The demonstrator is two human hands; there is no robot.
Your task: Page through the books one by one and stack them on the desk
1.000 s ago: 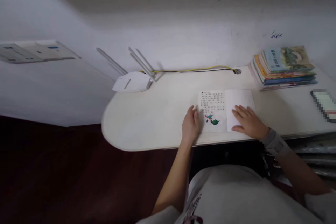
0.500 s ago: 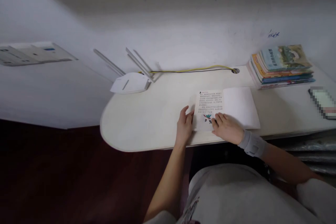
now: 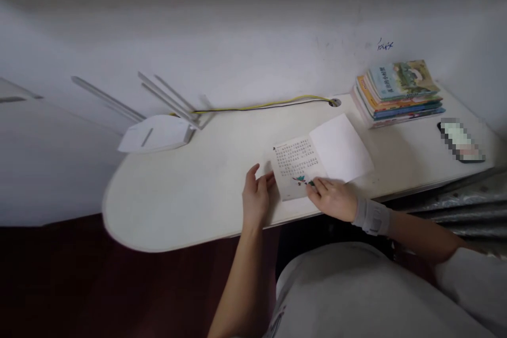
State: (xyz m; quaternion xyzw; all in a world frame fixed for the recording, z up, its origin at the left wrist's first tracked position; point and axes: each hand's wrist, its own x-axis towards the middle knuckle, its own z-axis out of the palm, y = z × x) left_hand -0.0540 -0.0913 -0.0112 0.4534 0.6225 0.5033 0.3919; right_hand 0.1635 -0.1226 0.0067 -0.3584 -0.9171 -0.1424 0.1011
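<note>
An open book [image 3: 295, 161] lies at an angle on the white desk. Its left page has printed text and a small coloured picture near the bottom; the right page [image 3: 343, 148] is blank. My right hand [image 3: 332, 199], with a grey band at the wrist, grips the book's lower edge near the fold, fingers together over the picture's side. Just left of the book, my left hand [image 3: 255, 198] stands on its edge, thumb raised and fingers apart. Its fingertips reach toward the page edge; whether they touch it I cannot tell.
A stack of books [image 3: 400, 95] stands at the back right, with a phone [image 3: 461, 140] in front. A white router [image 3: 156, 134] with antennas sits at the left. Yellow and black cables [image 3: 257, 107] run along the wall to a desk hole [image 3: 335, 102].
The book has turned counterclockwise, its right side swinging away from me. My right hand has stayed at its lower edge. The view has shifted right.
</note>
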